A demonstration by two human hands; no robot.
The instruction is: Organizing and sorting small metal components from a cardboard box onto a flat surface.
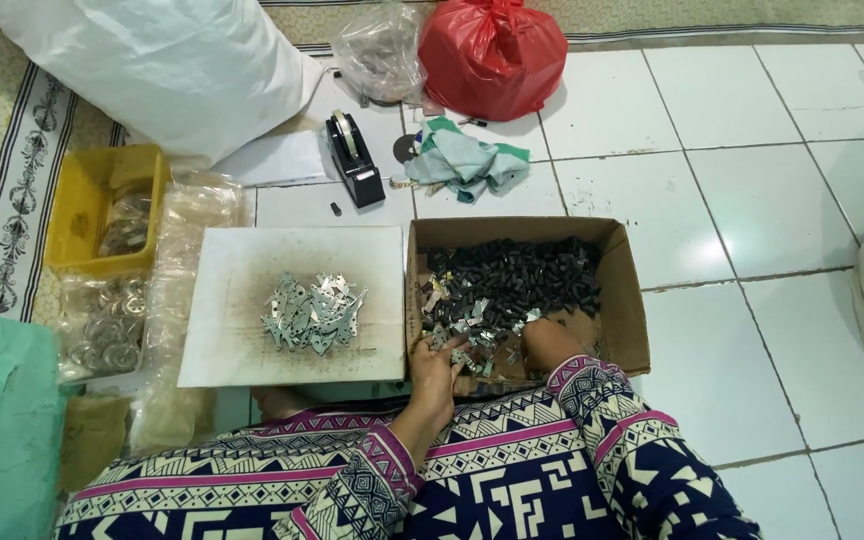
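Observation:
A cardboard box (632, 300) sits on the tiled floor in front of me. It holds a heap of small black parts (512, 275) and, nearer to me, a scatter of small silver metal pieces (467, 325). My left hand (437, 375) reaches over the box's near edge, its fingers curled on some silver pieces. My right hand (544, 342) is inside the box beside them, and its fingers are hidden. A pile of flat silver metal plates (312, 312) lies on a white board (242, 350) to the left of the box.
A yellow tub (82, 200) and clear bags (102, 330) of metal rings lie at the left. Behind are a black tape dispenser (354, 160), a green cloth (467, 160), a red bag (492, 55), a clear bag (380, 50) and a white sack (152, 60). Bare tiles lie to the right.

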